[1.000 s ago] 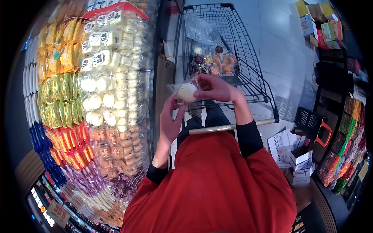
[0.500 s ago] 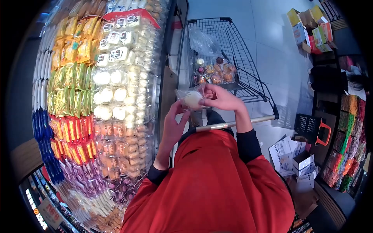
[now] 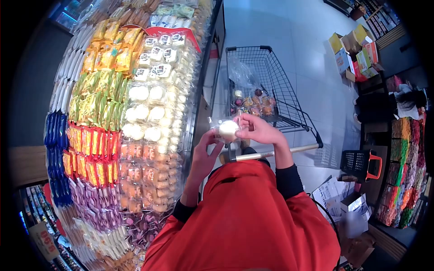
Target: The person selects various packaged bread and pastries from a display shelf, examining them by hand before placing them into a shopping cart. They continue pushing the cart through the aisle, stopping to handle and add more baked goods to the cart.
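Observation:
Between my hands, in front of the red garment, is a round white pastry in a clear wrapper (image 3: 227,129). My left hand (image 3: 205,151) pinches its wrapper from the left. On the other side, my right hand (image 3: 260,130) grips the pastry's right edge with thumb and fingers. Just beyond them stands a black wire shopping cart (image 3: 289,74), its handle (image 3: 280,152) running below my right wrist. Inside the cart lie several packaged snacks (image 3: 255,107) and a clear plastic bag (image 3: 242,72). Similar white pastries (image 3: 143,113) fill rows on the display to my left.
The tall snack display (image 3: 101,108) rises close along my left side. Torn cardboard boxes (image 3: 337,194) and a black basket with an orange handle (image 3: 357,163) sit at the right. Colourful cartons (image 3: 359,54) stand farther back. A person in dark clothing (image 3: 375,106) is at the far right.
The view has shifted, so the display and the cart sit slightly farther right and lower. Both hands still hold the wrapped pastry, which is turned a little.

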The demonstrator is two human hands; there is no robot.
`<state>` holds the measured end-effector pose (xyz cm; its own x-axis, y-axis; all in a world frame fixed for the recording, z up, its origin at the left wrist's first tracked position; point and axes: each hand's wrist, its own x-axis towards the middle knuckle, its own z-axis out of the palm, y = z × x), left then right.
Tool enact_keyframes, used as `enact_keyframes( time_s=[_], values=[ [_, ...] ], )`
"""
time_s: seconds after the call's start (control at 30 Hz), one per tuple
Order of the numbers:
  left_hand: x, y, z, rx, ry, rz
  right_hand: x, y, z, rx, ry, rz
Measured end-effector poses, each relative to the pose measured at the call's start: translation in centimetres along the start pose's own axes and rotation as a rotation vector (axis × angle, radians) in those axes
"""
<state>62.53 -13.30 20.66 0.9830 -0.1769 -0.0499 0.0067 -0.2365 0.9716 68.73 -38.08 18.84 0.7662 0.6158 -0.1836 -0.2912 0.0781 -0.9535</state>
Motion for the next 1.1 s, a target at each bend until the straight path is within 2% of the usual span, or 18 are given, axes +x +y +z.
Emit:
enact_keyframes(
  time_s=[0.1, 0.13, 0.2, 0.27, 0.33, 0.4, 0.5, 0.57, 0.8, 0.9, 0.97, 1.1],
  values=[
    [-0.7, -2.5, -0.1, -0.039, -0.016, 0.002, -0.6, -0.9, 1.7, 0.029, 0.04, -0.003],
    [-0.9, -3.4, 0.1, -0.165, -0.032, 0.017, -0.7, -1.1, 1.9, -0.017, 0.019, -0.009],
    [-1.1, -2.8, 0.2, -0.371, -0.054, -0.026, -0.7, -1.6, 2.3, -0.07, -0.002, -0.019],
    [-1.4, -1.9, -0.2, -0.395, -0.048, -0.032, -0.9, -2.1, 3.1, -0.142, -0.013, -0.092],
    [-1.5, -1.6, -0.5, -0.477, -0.029, -0.079, -1.0, -2.8, 3.4, -0.196, -0.014, -0.08],
    [-1.4, -1.5, -0.6, -0.459, -0.012, -0.076, -1.0, -3.7, 3.8, -0.258, -0.017, -0.072],
    [-1.8, -1.7, -0.7, -0.438, 0.012, -0.067, -1.1, -4.1, 4.4, -0.189, -0.01, -0.087],
    [-2.0, -1.7, -0.8, -0.436, 0.02, -0.045, -1.1, -3.8, 4.7, -0.27, 0.008, -0.072],
    [-3.1, -1.8, -0.6, -0.443, -0.015, -0.076, -1.5, -2.4, 5.3, -0.264, 0.033, -0.036],
    [-3.4, -1.8, -0.6, -0.453, -0.056, -0.093, -1.9, -2.0, 5.9, -0.17, 0.085, -0.051],
    [-3.7, -1.8, -0.2, -0.589, -0.017, -0.112, -2.4, -2.1, 6.3, -0.132, 0.156, -0.012],
    [-4.0, -1.0, -0.4, -0.536, -0.032, -0.113, -2.9, -1.9, 6.4, -0.07, 0.166, -0.015]
  ],
)
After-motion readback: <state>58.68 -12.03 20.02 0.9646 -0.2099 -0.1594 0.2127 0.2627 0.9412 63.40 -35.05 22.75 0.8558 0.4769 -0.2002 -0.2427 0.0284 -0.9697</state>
